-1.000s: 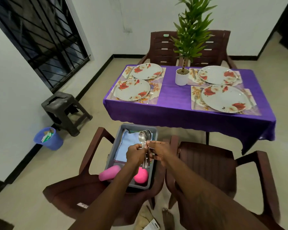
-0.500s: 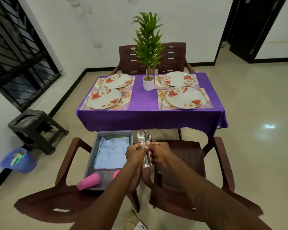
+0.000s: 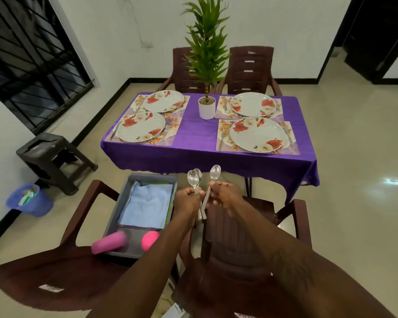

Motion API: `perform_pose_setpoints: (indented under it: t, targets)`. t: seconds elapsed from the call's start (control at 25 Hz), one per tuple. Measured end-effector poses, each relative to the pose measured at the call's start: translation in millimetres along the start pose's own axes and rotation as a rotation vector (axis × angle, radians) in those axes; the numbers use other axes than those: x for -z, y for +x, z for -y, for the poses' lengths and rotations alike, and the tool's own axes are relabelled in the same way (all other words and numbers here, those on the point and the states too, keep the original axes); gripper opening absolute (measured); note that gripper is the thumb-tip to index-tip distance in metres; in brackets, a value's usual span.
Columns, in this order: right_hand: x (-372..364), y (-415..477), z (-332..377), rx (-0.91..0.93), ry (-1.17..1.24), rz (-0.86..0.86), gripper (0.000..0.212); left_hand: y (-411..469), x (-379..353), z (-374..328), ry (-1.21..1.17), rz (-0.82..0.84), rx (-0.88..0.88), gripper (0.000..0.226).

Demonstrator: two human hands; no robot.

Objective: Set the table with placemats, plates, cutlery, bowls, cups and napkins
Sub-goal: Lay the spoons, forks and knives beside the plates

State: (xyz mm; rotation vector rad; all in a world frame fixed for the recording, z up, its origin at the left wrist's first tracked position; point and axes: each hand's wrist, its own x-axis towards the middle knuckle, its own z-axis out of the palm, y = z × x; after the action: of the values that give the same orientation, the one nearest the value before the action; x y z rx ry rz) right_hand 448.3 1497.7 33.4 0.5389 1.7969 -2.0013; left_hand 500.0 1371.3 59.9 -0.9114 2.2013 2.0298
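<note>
My left hand [image 3: 187,200] grips a small bunch of steel spoons [image 3: 194,179], bowls up. Just to its right, my right hand [image 3: 224,195] pinches a single spoon [image 3: 215,172] pulled apart from the bunch. Both hands hover above the near chairs, short of the table's purple cloth [image 3: 200,136]. On the cloth lie several floral placemats, each under a flowered plate [image 3: 140,126], with forks and knives beside them. A grey tray [image 3: 115,214] on the left chair holds folded blue napkins [image 3: 147,206] and two pink cups [image 3: 109,242].
A potted plant [image 3: 206,109] stands mid-table. Two brown chairs [image 3: 251,65] sit at the far side and two under my arms [image 3: 239,260]. A dark stool [image 3: 53,157] and blue bin [image 3: 29,199] are at the left wall. Open floor lies to the right.
My right hand has drawn one spoon off to the right of the bunch held by my left hand. My head has moved, so the table now sits more centred.
</note>
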Motion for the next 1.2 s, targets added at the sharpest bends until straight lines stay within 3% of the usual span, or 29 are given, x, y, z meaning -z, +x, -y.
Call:
perform_pose_setpoints:
  t: [0.32,0.56,0.68,1.04,1.2]
  targets:
    - [-20.2,190.3,67.4,-0.028,-0.061,-0.234,0.008,185.2,-24.4,-26.1,0.033,0.102,0.025,0.004]
    - [-7.6,346.8,85.0,0.075,-0.409,-0.441,0.018,333.0,-67.8,-3.3,0.059,0.171,0.022,0.007]
    - [0.4,393.2,87.7,0.092,-0.464,-0.554,0.019,367.4,-81.1,11.2,0.05,0.174,0.014,0.005]
    - [-12.5,428.4,94.9,0.138,-0.501,-0.709,0.02,402.2,-95.2,16.1,0.03,0.176,0.075,0.011]
    - [-34.8,412.8,88.2,0.342,-0.543,-0.748,0.017,410.1,-92.3,6.3,-0.015,0.154,0.092,0.011]
